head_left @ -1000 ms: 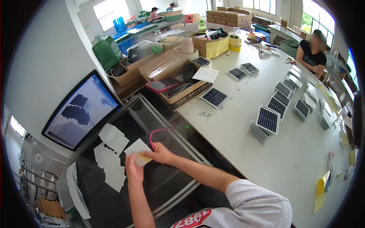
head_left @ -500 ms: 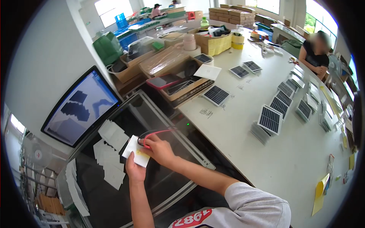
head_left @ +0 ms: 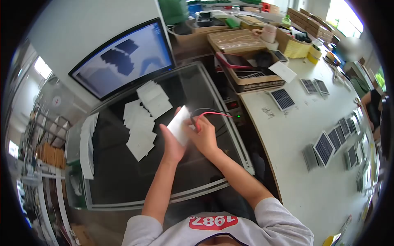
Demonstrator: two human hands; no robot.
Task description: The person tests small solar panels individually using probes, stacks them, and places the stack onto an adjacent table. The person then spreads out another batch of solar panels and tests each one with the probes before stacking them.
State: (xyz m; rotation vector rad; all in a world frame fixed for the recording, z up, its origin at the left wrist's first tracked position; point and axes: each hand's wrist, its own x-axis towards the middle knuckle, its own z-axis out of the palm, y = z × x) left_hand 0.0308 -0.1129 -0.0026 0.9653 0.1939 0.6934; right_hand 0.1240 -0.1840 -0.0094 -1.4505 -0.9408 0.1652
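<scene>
My left hand [head_left: 174,144] grips a small white-backed panel [head_left: 177,124] by its side, tilted above the dark glass table. At the panel's right side, my right hand [head_left: 205,136] is closed around the ends of a red test lead [head_left: 214,113] and a black test lead [head_left: 205,109]. My right fingers and blur hide whether the lead tips touch the panel. Several white-backed panels [head_left: 139,141] lie overlapped on the glass to the left of my hands.
Another row of white panels [head_left: 87,143] lies along the glass table's left side. Behind it stands a monitor [head_left: 123,57]. On the right-hand white worktable [head_left: 287,151] are solar panels [head_left: 324,149], a cardboard box [head_left: 256,84] and a person's arm [head_left: 366,98] at the far edge.
The view has swung left and tilted down. The panel in my left hand is tipped more upright, and my right hand still holds the leads beside it.
</scene>
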